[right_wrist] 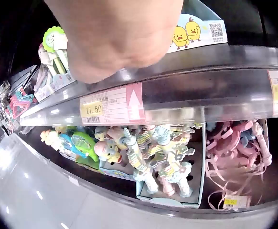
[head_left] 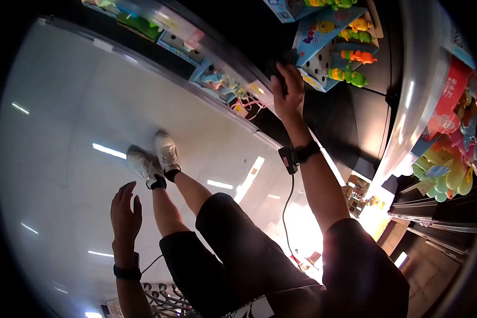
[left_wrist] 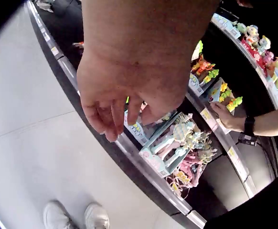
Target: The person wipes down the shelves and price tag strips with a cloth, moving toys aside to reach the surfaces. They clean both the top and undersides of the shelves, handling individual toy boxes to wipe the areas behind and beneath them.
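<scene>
My right hand (head_left: 290, 100) is at the edge of a black shelf, its fingers loosely bent beside a blue display box (head_left: 323, 40). Green, yellow and orange jointed toys (head_left: 350, 77) stand out of that box. In the left wrist view the right hand (left_wrist: 227, 117) is right at the price strip below the box. The right wrist view shows the back of this hand (right_wrist: 122, 38) over the shelf edge, its fingers hidden. My left hand (head_left: 125, 214) hangs in the air over the floor, fingers relaxed and holding nothing.
A lower shelf carries a box of pastel toys (right_wrist: 165, 162) and pink toys with straps (right_wrist: 237, 152). Price labels (right_wrist: 112, 105) line the shelf edge. More colourful toys (head_left: 453, 164) hang at the right. White shoes (head_left: 167, 151) stand on the pale floor (head_left: 63, 127).
</scene>
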`<state>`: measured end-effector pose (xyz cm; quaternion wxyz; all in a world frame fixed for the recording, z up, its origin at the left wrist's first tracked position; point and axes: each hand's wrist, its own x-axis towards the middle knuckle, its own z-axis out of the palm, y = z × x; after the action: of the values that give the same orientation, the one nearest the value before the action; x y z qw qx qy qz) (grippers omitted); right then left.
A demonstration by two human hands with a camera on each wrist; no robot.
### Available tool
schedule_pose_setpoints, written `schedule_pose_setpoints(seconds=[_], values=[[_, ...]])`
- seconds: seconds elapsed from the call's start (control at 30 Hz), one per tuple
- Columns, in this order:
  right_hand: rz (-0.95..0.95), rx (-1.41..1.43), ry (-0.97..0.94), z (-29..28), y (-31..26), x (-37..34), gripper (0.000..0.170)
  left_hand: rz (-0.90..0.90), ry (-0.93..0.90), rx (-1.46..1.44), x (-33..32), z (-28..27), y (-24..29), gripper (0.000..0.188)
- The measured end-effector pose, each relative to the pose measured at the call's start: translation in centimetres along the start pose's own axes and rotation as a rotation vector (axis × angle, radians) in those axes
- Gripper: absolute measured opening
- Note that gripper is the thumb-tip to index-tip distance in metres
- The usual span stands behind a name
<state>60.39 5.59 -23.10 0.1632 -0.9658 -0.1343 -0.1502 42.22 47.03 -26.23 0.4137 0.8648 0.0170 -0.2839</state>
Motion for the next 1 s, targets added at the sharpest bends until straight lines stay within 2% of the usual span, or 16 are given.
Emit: schedule_pose_setpoints(seconds=[0.1, 0.17, 0.23, 0.3, 0.37, 0.43, 0.5, 0.53, 0.57, 0.67, 0.73, 0.77, 0.83, 0.9, 0.97, 1.0], values=[[0.098, 0.055, -0.087, -0.1, -0.4, 0.8, 0.028, -0.02, 0.018, -0.016, -1.8, 1.9, -1.7, 0.032], [0.03, 0.071, -0.093, 0.6, -0.3, 2.9, 0.029, -0.064, -0.007, -0.025, -2.5, 2.8, -2.3, 0.032], [0.089, 0.064, -0.159, 1.2, -0.8, 5.6, 0.028, -0.06, 0.003, -0.019, -2.4, 3.4, -2.2, 0.032], [0.012, 0.054, -0.097, 3.1, -0.7, 8.2, 0.027, -0.064, 0.012, -0.001, -2.5, 3.5, -1.7, 0.031], [0.105, -0.132, 0.018, 4.3, -0.7, 10.1, 0.026, -0.037, 0.001, -0.054, -2.0, 3.4, -0.5, 0.031], [0.141, -0.158, 0.009, 4.4, -0.6, 10.2, 0.026, -0.017, 0.022, -0.042, -1.5, 2.9, 0.6, 0.032], [0.062, -0.179, -0.002, 3.9, -0.4, 9.1, 0.033, -0.002, 0.064, -0.096, -1.2, 2.8, 1.1, 0.032], [0.134, -0.049, -0.062, 3.3, -1.0, 7.9, 0.032, -0.018, 0.062, -0.139, -1.0, 2.5, 1.6, 0.032], [0.038, -0.019, -0.122, 2.6, -1.2, 6.7, 0.032, -0.004, 0.064, -0.144, -0.8, 2.6, 1.6, 0.032], [-0.016, -0.003, -0.173, 1.3, -2.2, 4.9, 0.033, -0.015, 0.085, -0.181, -1.0, 3.3, 1.1, 0.031], [0.002, 0.038, -0.211, 1.9, -1.7, 6.2, 0.036, -0.024, 0.082, -0.17, -1.2, 4.0, 0.7, 0.031], [0.048, 0.082, -0.239, 2.1, -2.5, 8.2, 0.031, -0.023, 0.064, -0.16, -1.4, 4.3, 0.7, 0.031], [-0.246, -0.127, -0.092, 4.5, -1.3, 12.1, 0.031, -0.046, 0.072, -0.149, -1.7, 4.5, 0.8, 0.032], [-0.229, -0.036, -0.195, 5.5, -0.7, 14.6, 0.032, -0.022, 0.051, -0.121, -2.0, 4.7, 0.6, 0.033], [-0.236, -0.061, -0.207, 5.3, -0.5, 13.8, 0.034, -0.028, 0.049, -0.126, -2.1, 4.7, 1.1, 0.033], [-0.174, -0.1, -0.142, 5.2, -0.9, 12.7, 0.033, -0.039, 0.049, -0.137, -1.9, 4.7, 1.1, 0.032]])
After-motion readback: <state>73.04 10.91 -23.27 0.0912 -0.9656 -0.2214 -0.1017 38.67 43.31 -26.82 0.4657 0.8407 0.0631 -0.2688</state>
